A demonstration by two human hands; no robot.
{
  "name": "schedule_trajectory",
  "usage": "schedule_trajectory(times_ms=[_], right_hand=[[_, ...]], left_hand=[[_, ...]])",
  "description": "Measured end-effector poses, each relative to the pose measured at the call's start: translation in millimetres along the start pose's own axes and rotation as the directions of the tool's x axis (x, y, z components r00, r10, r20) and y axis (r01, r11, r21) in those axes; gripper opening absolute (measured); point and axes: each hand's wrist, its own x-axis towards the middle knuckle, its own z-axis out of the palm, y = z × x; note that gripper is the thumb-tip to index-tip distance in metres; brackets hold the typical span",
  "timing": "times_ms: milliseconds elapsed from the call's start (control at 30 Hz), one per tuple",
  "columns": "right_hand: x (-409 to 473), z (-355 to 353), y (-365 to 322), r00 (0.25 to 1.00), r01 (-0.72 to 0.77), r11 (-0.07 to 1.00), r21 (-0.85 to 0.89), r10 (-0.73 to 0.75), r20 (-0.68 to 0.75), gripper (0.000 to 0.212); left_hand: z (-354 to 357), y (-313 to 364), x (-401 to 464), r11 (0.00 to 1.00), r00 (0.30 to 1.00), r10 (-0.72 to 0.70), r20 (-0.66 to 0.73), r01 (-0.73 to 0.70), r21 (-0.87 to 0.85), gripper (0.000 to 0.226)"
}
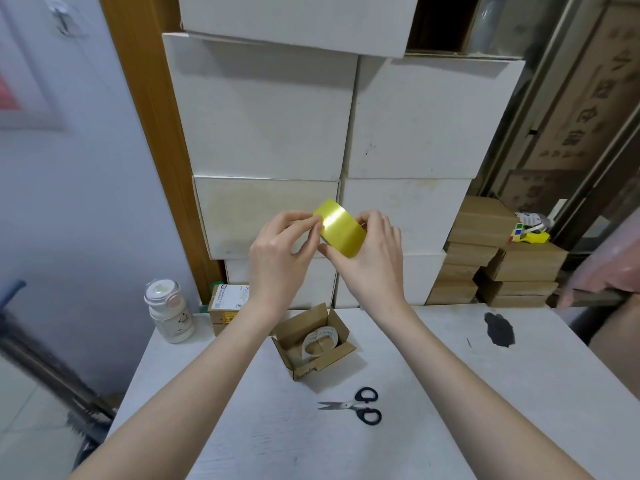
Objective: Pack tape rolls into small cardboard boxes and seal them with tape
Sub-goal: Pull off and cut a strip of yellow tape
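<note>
We see a white jar [168, 311] at the counter's [433, 393] far left. Our left hand [277, 252] pinches the edge of a yellow tape roll [341, 232] held up by our right hand [370, 258]. Below sits an open cardboard box [313, 339] with a white tape roll [320, 341] inside, and scissors [356, 406] nearer us.

One head-worn wide-angle camera looks forward and down from close above the table [450, 393], facing stacked white boxes [415, 133] behind it; straight edges bend near the borders.
</note>
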Motion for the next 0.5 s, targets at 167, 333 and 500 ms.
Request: schedule_trajectory(times_ms=[167, 333, 500], right_hand=[[0, 2, -6, 1.0, -0.01, 0.999, 0.037, 0.01, -0.01, 0.053], [-3, 6, -9, 0.999, -0.027, 0.994, 0.11, 0.029, -0.021, 0.054], [-1, 11, -8, 0.999, -0.03, 0.989, 0.142, 0.033, -0.021, 0.06]], left_hand=[[-1, 1, 1, 1.0, 1.0, -0.008, -0.009, 0.008, -0.03, 0.015], [2, -2, -1, 0.989, 0.999, -0.037, -0.011, 0.035, -0.144, 0.016], [0, -1, 10, 0.793, 0.897, -0.409, 0.169, 0.441, -0.419, 0.006]])
